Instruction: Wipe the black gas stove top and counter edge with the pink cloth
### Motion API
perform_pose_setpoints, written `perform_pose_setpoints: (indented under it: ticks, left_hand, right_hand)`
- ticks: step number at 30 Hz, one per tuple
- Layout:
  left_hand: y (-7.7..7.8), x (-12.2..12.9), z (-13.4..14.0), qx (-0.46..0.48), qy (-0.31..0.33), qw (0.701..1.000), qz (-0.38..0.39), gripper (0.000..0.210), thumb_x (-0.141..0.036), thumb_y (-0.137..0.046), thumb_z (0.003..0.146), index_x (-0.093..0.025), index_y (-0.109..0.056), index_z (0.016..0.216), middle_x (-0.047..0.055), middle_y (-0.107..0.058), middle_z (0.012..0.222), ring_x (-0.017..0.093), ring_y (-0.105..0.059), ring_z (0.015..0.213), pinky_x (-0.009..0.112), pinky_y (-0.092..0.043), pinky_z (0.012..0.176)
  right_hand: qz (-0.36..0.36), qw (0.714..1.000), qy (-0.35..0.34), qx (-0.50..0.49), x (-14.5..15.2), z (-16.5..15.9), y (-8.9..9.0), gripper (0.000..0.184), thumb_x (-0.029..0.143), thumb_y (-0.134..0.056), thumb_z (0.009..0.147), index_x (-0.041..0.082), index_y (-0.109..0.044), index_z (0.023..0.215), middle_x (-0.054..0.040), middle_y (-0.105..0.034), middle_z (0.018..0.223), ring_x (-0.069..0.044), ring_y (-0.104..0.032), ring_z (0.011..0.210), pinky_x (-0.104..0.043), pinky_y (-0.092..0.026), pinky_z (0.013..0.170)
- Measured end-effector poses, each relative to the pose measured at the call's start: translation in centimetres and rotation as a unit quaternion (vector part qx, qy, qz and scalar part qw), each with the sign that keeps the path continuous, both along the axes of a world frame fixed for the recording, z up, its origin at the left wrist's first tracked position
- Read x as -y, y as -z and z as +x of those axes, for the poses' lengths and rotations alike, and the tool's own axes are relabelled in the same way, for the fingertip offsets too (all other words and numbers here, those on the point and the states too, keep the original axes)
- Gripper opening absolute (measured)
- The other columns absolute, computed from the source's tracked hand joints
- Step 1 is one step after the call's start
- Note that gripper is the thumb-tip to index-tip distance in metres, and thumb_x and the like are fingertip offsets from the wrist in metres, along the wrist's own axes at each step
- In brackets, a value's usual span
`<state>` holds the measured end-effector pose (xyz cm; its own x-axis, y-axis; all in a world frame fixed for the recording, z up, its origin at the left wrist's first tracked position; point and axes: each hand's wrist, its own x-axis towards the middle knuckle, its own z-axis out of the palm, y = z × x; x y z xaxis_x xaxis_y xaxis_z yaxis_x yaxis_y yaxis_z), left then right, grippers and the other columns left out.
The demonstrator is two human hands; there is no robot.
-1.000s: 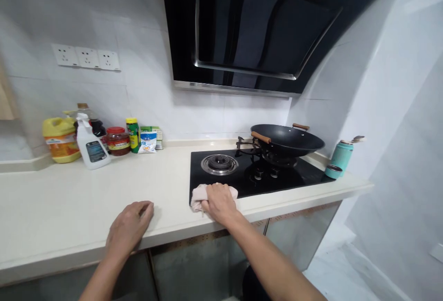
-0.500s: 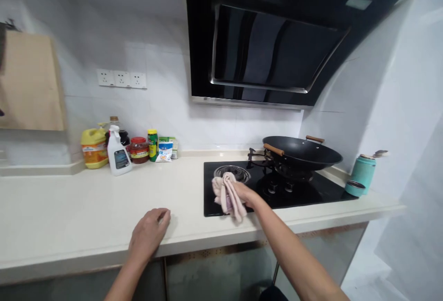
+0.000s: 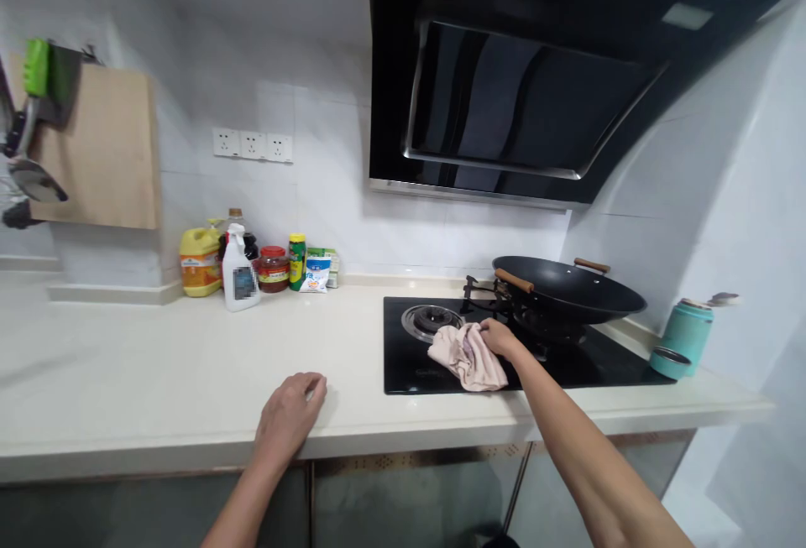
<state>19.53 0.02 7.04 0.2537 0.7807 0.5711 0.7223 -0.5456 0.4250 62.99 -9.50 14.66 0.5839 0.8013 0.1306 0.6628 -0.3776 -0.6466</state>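
Note:
My right hand (image 3: 499,338) is closed on one edge of a pale pink cloth (image 3: 469,357), which lies bunched and partly spread on the black glass cooktop (image 3: 409,372). The cloth sits in front of and just right of the left burner (image 3: 432,321). My left hand (image 3: 290,410) rests on the front part of the white countertop (image 3: 189,372), left of the cooktop. Its fingers are loosely curled in toward the thumb, with nothing in them.
A black wok (image 3: 567,288) with wooden handles stands over the right burner, beneath the range hood (image 3: 491,95). A turquoise canister (image 3: 688,331) is at the right end. Along the wall stand a white spray bottle (image 3: 239,275), a yellow jug (image 3: 200,263) and a red-lidded jar (image 3: 273,269).
My right hand has moved the cloth rightward across the cooktop, away from the left burner, and the cloth is more spread out. My left hand stays on the counter. The view has turned left.

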Motion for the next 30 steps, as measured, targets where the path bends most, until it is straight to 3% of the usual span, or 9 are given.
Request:
perform_pose_setpoints:
  ticks: [3, 5, 9, 11, 13, 17, 21, 25, 30]
  left_hand:
    - [0.0, 0.0, 0.0, -0.004, -0.002, 1.0, -0.009, 0.033, -0.04, -0.044, 0.093, -0.023, -0.073, 0.094, 0.005, -0.077, 0.102, 0.022, -0.069, 0.096, 0.031, -0.049, 0.086]
    - [-0.1, 0.0, 0.0, -0.009, -0.008, 1.0, -0.019, 0.035, -0.041, -0.043, 0.093, -0.023, -0.073, 0.095, 0.006, -0.077, 0.105, 0.023, -0.068, 0.099, 0.032, -0.049, 0.087]
    - [-0.2, -0.1, 0.1, -0.022, -0.01, 0.999, -0.027, 0.038, -0.043, -0.041, 0.093, -0.022, -0.073, 0.098, 0.006, -0.077, 0.107, 0.024, -0.068, 0.102, 0.033, -0.048, 0.09]
    - [-0.3, -0.2, 0.1, -0.026, -0.008, 0.999, -0.031, 0.038, -0.043, -0.041, 0.093, -0.023, -0.073, 0.098, 0.006, -0.077, 0.108, 0.024, -0.068, 0.102, 0.033, -0.048, 0.09]
    - [-0.3, -0.2, 0.1, -0.033, -0.009, 0.999, -0.039, 0.038, -0.043, -0.041, 0.092, -0.023, -0.073, 0.097, 0.006, -0.077, 0.107, 0.024, -0.068, 0.102, 0.033, -0.048, 0.089]
    - [-0.5, 0.0, 0.2, -0.033, -0.012, 0.999, -0.038, 0.038, -0.043, -0.041, 0.092, -0.023, -0.073, 0.096, 0.006, -0.077, 0.106, 0.025, -0.068, 0.101, 0.033, -0.049, 0.089]
    - [-0.7, 0.3, 0.3, -0.021, -0.011, 0.999, -0.029, 0.036, -0.042, -0.043, 0.091, -0.023, -0.074, 0.094, 0.006, -0.077, 0.104, 0.024, -0.069, 0.098, 0.033, -0.05, 0.088]
    - [-0.7, 0.3, 0.2, -0.017, -0.01, 0.999, -0.025, 0.033, -0.041, -0.045, 0.089, -0.024, -0.074, 0.092, 0.005, -0.078, 0.102, 0.023, -0.068, 0.096, 0.032, -0.049, 0.088]
    - [-0.4, 0.2, 0.2, -0.004, 0.005, 0.999, -0.032, 0.032, -0.039, -0.045, 0.09, -0.023, -0.072, 0.093, 0.005, -0.077, 0.102, 0.022, -0.067, 0.098, 0.033, -0.048, 0.089]
  right_hand:
    - [0.02, 0.996, 0.035, 0.085, 0.3, -0.2, -2.1, 0.042, 0.029, -0.048, 0.095, 0.013, -0.062, 0.131, -0.0202, -0.059, 0.133, -0.028, -0.057, 0.122, -0.036, -0.039, 0.103]
    - [0.023, 0.992, 0.019, 0.119, 0.3, -1.6, -2.3, 0.044, 0.04, -0.045, 0.098, 0.021, -0.062, 0.133, -0.0163, -0.056, 0.136, -0.029, -0.055, 0.124, -0.039, -0.037, 0.105]
    - [-0.055, 0.979, -0.048, 0.189, 0.4, -6.2, 1.1, 0.051, 0.062, -0.047, 0.094, 0.034, -0.061, 0.134, -0.0128, -0.054, 0.139, -0.036, -0.049, 0.125, -0.057, -0.034, 0.103]
    - [-0.096, 0.963, -0.061, 0.244, 0.6, -8.0, 3.4, 0.051, 0.061, -0.046, 0.096, 0.034, -0.059, 0.137, -0.0157, -0.049, 0.143, -0.038, -0.048, 0.124, -0.062, -0.033, 0.1]
    - [-0.094, 0.952, -0.063, 0.285, 1.0, -8.9, 5.0, 0.047, 0.055, -0.042, 0.099, 0.033, -0.058, 0.138, -0.0165, -0.047, 0.145, -0.037, -0.047, 0.124, -0.063, -0.032, 0.1]
    - [-0.07, 0.946, -0.11, 0.298, 2.1, -8.5, 5.3, 0.043, 0.053, -0.036, 0.102, 0.034, -0.063, 0.13, -0.0125, -0.051, 0.14, -0.033, -0.048, 0.122, -0.059, -0.031, 0.102]
    - [-0.053, 0.954, -0.161, 0.247, 2.2, -7.7, 4.5, 0.038, 0.053, -0.045, 0.098, 0.028, -0.066, 0.119, -0.0088, -0.056, 0.129, -0.028, -0.052, 0.119, -0.048, -0.034, 0.101]
    - [-0.057, 0.969, -0.083, 0.224, 0.5, -6.7, 5.0, 0.039, 0.047, -0.05, 0.095, 0.022, -0.065, 0.121, -0.0119, -0.058, 0.128, -0.028, -0.051, 0.122, -0.043, -0.034, 0.102]
    - [-0.079, 0.976, 0.022, 0.202, -3.1, -4.0, 5.3, 0.042, 0.038, -0.04, 0.098, 0.018, -0.064, 0.127, -0.0197, -0.06, 0.131, -0.035, -0.053, 0.125, -0.055, -0.033, 0.103]
